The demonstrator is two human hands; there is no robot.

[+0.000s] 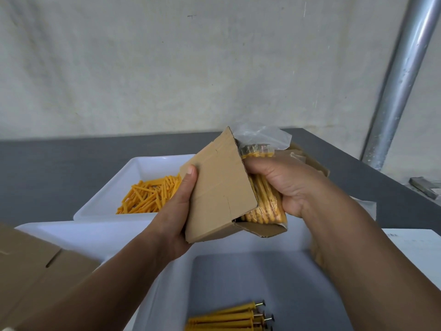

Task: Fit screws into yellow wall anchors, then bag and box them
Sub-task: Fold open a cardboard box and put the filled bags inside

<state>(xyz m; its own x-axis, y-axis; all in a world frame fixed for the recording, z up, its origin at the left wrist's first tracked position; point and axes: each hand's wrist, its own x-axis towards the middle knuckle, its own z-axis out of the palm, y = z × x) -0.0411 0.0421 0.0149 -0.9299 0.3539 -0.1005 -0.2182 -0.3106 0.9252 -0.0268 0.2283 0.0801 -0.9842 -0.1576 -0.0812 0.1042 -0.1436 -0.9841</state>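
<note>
Brown corrugated card forms the small box [219,187], which is held up over the near tray [250,278], tilted, with its open side turned to the right. It is gripped by the left hand [176,211], thumb laid on the broad face, the fingers hidden behind. A clear plastic bag [267,204] packed with yellow anchors and screws is lodged partly inside the opening, and the right hand [293,185] is clamped round its middle; the slack bag mouth stands crumpled above the box. How far the bag is seated is hard to tell, since the card face hides much of it.

The bag is judged dense and fairly heavy for its size, lumpy rather than stiff, with a slick film that may slide under the fingers and could be pierced by screw points if squeezed hard. It is best taken round the packed middle, not by the slack top. The box is judged light, thin and easily creased; support along its folded edges would be safer than pressure on the flat panel.

In the near tray, of smooth white plastic, a few fitted anchors [229,316] lie side by side, dark screw heads showing. Beyond, the far tray [112,187] holds a heap of loose anchors [150,197]. A piece of flat card [28,263] is seen at lower left. All is set on a matt grey table [47,163], with a dull metal pipe [404,80] rising at the right.
</note>
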